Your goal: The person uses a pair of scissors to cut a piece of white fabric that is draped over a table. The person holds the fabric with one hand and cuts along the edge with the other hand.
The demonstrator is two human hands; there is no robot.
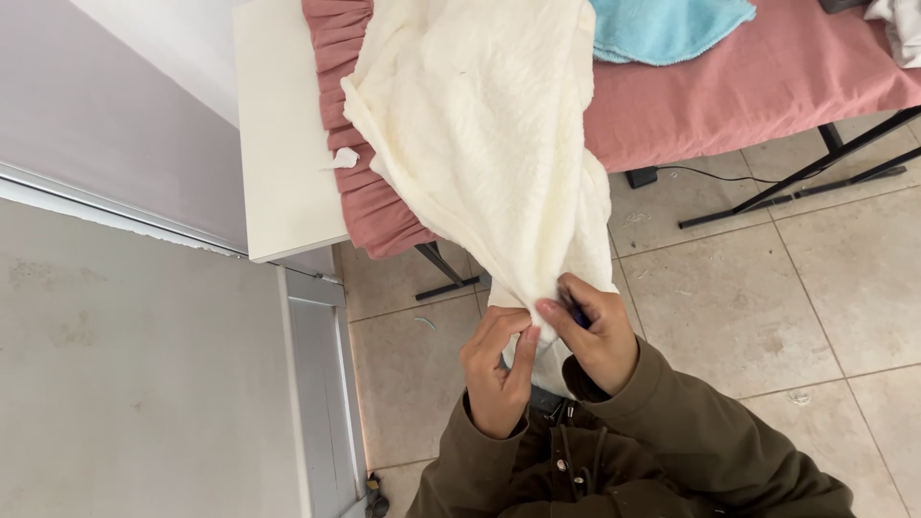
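My left hand (499, 369) is closed on the lower end of a cream cloth (484, 134), with the thumb and fingers (523, 350) pinched together on the fabric's edge. My right hand (595, 336) is also closed on the same bunched end, just beside the left hand and touching it through the fabric; a small dark blue object (577, 313) shows between its fingers, too hidden to identify. The cream cloth runs from my 2 hands up and away to the tabletop (758, 91), where its wide upper part lies spread over a pink cover (672, 105). The cloth narrows toward my hands and hangs off the tabletop edge above the tiled floor (787, 307). The pink cover has a gathered frill (360, 192) along the near-left end. A light blue towel (667, 27) lies on the pink cover, just beside the cream cloth at the far edge of view. A white panel (283, 134) sits against the frill on the left, with a small white scrap (343, 158) at its border. Black metal legs (815, 168) and a black cable (700, 173) stand on the floor under the tabletop. Both of my sleeves (672, 422) are dark olive.
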